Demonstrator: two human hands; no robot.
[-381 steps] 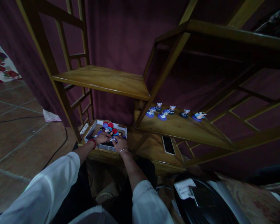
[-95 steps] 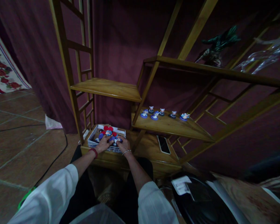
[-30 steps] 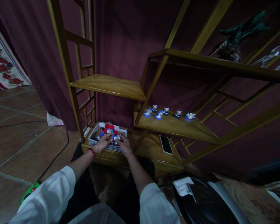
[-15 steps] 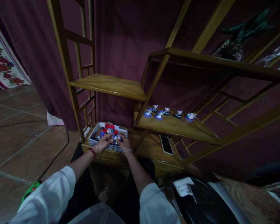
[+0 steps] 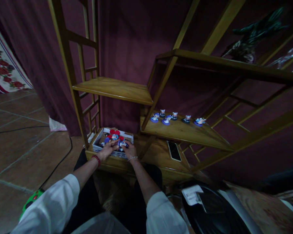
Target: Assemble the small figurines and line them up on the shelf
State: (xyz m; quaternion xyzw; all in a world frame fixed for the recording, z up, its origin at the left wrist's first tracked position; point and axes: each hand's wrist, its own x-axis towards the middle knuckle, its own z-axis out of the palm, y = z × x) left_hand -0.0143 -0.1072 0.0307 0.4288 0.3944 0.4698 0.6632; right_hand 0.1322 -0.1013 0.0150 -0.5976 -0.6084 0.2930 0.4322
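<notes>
Both hands meet over a shallow white box (image 5: pixel 97 141) with several small figurines in it. Between them they hold a purple-and-white figurine (image 5: pixel 122 145). My left hand (image 5: pixel 109 149) has its fingers closed on the figurine's left side, a red bead bracelet at the wrist. My right hand (image 5: pixel 130 150), with a silver bangle, pinches the same figurine from the right. Behind the hands, figurines with round red parts (image 5: pixel 114 132) lie in the box. On the shelf to the right stand several figurines, among them a purple-haired one (image 5: pixel 167 120) and a dark-clothed one (image 5: pixel 186 119).
The wooden shelf unit (image 5: pixel 114 89) has posts and boards at several heights. A phone (image 5: pixel 174 151) lies on the low board to the right. A black lidded object (image 5: pixel 215 208) stands at lower right. A cable (image 5: pixel 61 161) runs over the floor at left.
Almost nothing differs. Both hands stay over the box with the figurine between them, its position shifting very slightly at the fingertips.
</notes>
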